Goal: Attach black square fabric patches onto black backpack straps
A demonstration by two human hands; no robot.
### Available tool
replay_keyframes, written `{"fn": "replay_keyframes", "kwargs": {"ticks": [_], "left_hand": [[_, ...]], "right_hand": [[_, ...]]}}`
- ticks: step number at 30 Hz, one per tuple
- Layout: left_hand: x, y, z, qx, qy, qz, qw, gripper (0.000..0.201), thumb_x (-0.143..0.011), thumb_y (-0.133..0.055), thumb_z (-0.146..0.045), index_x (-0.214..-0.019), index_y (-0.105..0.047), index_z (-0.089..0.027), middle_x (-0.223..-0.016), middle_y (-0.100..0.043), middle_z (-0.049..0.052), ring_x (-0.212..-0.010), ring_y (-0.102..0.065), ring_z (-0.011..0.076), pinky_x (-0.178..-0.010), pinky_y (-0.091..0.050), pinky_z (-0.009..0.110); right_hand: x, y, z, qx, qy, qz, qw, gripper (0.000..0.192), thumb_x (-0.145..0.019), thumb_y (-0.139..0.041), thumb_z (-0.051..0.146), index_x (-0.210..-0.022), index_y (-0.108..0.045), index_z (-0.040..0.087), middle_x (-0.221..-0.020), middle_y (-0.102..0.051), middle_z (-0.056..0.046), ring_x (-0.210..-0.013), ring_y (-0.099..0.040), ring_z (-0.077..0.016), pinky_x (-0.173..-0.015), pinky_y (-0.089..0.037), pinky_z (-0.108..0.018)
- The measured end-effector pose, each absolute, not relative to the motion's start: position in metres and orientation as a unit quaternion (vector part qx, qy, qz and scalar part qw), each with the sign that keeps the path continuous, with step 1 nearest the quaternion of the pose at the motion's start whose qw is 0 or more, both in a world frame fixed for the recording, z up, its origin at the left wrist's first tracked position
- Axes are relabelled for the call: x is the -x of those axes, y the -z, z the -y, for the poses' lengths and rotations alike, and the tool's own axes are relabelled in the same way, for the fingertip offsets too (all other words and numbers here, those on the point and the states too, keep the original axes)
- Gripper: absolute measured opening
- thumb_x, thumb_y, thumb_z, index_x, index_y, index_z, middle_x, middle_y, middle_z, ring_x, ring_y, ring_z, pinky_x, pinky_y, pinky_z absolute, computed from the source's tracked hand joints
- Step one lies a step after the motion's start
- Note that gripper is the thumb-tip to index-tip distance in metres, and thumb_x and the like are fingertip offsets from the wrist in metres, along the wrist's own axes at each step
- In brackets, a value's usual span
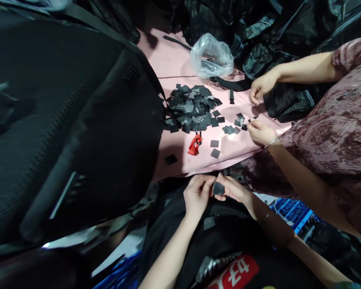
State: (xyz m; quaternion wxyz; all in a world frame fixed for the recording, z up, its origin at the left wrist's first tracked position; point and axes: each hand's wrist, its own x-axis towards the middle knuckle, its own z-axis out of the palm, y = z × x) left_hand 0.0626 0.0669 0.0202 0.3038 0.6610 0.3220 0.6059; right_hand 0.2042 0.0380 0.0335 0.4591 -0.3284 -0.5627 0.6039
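Note:
Close to my body, just off the table's near edge, both hands meet at a small dark square piece. My right hand is closed on it, thumb and fingers around its edges. My left hand pinches at the square's left side, its fingertips touching or almost touching it. Another grey square lies on the dark cloth over my lap. Beyond my hands, a few loose dark squares rest on the pink tabletop, with a heap of similar squares farther back.
A large black bag fills the left. Red-handled scissors or snips lie before the heap. A clear plastic bag and a black strap sit behind. At right, a co-worker's hands handle squares near dark bags.

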Motion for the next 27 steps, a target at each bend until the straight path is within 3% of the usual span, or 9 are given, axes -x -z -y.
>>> {"fn": "replay_keyframes", "kwargs": {"ticks": [3, 7, 10, 13, 20, 23, 27], "left_hand": [[-0.055, -0.025, -0.069, -0.515, -0.64, -0.276, 0.5, 0.029, -0.074, -0.064, -0.04, -0.07, -0.054, -0.014, -0.064, -0.049, 0.002, -0.054, -0.041, 0.009, -0.053, -0.034, 0.022], [-0.05, -0.03, -0.068, -0.427, -0.606, -0.197, 0.642, 0.029, -0.069, -0.069, -0.035, -0.075, -0.051, -0.012, -0.074, -0.054, 0.004, -0.053, -0.041, 0.0079, -0.051, -0.034, 0.021], [-0.053, -0.028, -0.066, -0.431, -0.565, -0.219, 0.668, 0.031, -0.066, -0.071, -0.029, -0.089, -0.059, -0.012, -0.074, -0.053, 0.005, -0.054, -0.041, 0.0074, -0.053, -0.035, 0.021], [-0.058, -0.026, -0.064, -0.433, -0.538, -0.23, 0.686, 0.032, -0.061, -0.069, -0.026, -0.088, -0.063, -0.008, -0.075, -0.053, 0.006, -0.058, -0.042, 0.0083, -0.055, -0.036, 0.021], [-0.068, -0.034, -0.074, -0.496, -0.553, -0.31, 0.593, 0.045, -0.062, -0.073, -0.043, -0.085, -0.064, -0.006, -0.06, -0.035, -0.001, -0.052, -0.024, 0.0032, -0.046, -0.018, 0.018], [-0.072, -0.037, -0.079, -0.522, -0.532, -0.317, 0.586, 0.044, -0.06, -0.073, -0.046, -0.071, -0.056, -0.007, -0.057, -0.033, -0.002, -0.049, -0.021, 0.0029, -0.045, -0.015, 0.019], [-0.077, -0.042, -0.085, -0.492, -0.552, -0.299, 0.602, 0.048, -0.063, -0.066, -0.049, -0.062, -0.033, -0.015, -0.056, -0.018, -0.005, -0.047, -0.016, 0.0037, -0.044, -0.013, 0.019]], "right_hand": [[-0.207, -0.036, -0.038, 0.311, -0.612, 0.538, 0.49, 0.042, -0.074, -0.063, 0.043, -0.097, -0.05, 0.01, -0.086, -0.056, -0.009, -0.061, -0.048, -0.0074, -0.048, -0.034, -0.018], [-0.213, -0.032, -0.046, 0.354, -0.542, 0.529, 0.55, 0.04, -0.074, -0.059, 0.045, -0.085, -0.05, 0.008, -0.067, -0.051, -0.003, -0.044, -0.032, -0.0013, -0.04, -0.017, -0.016], [-0.216, -0.028, -0.054, 0.382, -0.486, 0.547, 0.565, 0.038, -0.077, -0.055, 0.045, -0.074, -0.048, 0.008, -0.058, -0.043, 0.0, -0.042, -0.029, -0.0018, -0.038, -0.013, -0.016], [-0.217, -0.027, -0.061, 0.432, -0.434, 0.531, 0.587, 0.041, -0.076, -0.056, 0.048, -0.067, -0.045, 0.009, -0.053, -0.038, 0.001, -0.041, -0.03, -0.0024, -0.038, -0.014, -0.016], [-0.215, -0.034, -0.065, 0.438, -0.407, 0.59, 0.543, 0.049, -0.073, -0.057, 0.055, -0.06, -0.045, 0.009, -0.048, -0.039, 0.001, -0.039, -0.031, -0.0029, -0.039, -0.021, -0.017], [-0.218, -0.037, -0.062, 0.434, -0.396, 0.622, 0.517, 0.048, -0.075, -0.055, 0.054, -0.062, -0.048, 0.008, -0.048, -0.042, -0.001, -0.041, -0.036, -0.0043, -0.042, -0.026, -0.017], [-0.228, -0.037, -0.059, 0.412, -0.423, 0.61, 0.529, 0.045, -0.078, -0.053, 0.052, -0.066, -0.048, 0.009, -0.05, -0.043, -0.001, -0.045, -0.037, -0.0046, -0.041, -0.024, -0.014]]}}
